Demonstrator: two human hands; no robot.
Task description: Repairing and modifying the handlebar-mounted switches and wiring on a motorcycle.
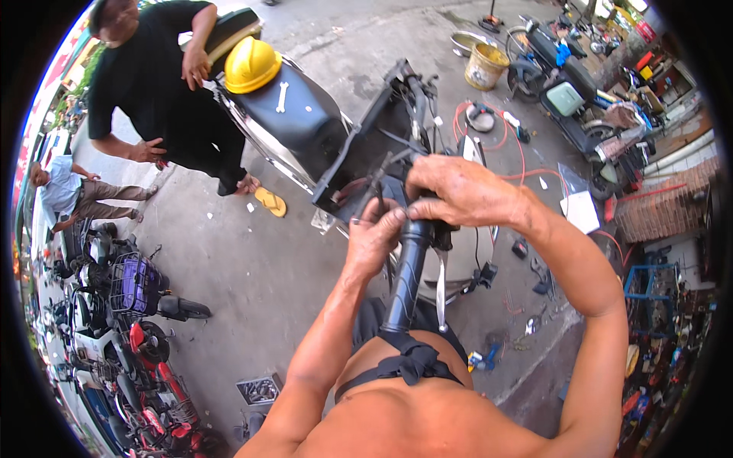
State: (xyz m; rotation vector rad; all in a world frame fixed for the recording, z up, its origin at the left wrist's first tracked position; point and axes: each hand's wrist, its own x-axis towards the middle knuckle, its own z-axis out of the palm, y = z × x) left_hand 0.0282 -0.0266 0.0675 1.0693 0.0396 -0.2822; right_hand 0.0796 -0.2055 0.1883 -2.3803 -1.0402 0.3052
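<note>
1. Both hands are up on the scooter's handlebar. The black grip (pixel 408 263) runs down from the fingers toward the person's chest, so it's the nearest end of the bar.
2. The left hand (pixel 374 237) has its fingers curled shut around the top of that grip. The right hand (pixel 458 191) is clamped over the bar end just above, fingers closed on the small black fittings and wires there. I can't tell exactly which part they pinch.
3. Handling guess: the grip looks like ribbed rubber, so it should be grippy and a bit soft over a stiff tube. The bar is fixed to the scooter (pixel 305 122), so it won't lift, only twist or slide. Best hold looks like mid-grip, on the ribs.
4. The thin cables (pixel 416 145) beyond the fingers look easy to snag or pull loose.
5. Edges: the open black front panel sits just past the fingers with hard plastic rims.
6. Room: open concrete floor (pixel 252 259) to the left of the fingers. To the right there are red hoses and scattered tools. A yellow helmet (pixel 250 65) rests on the seat further off.
</note>
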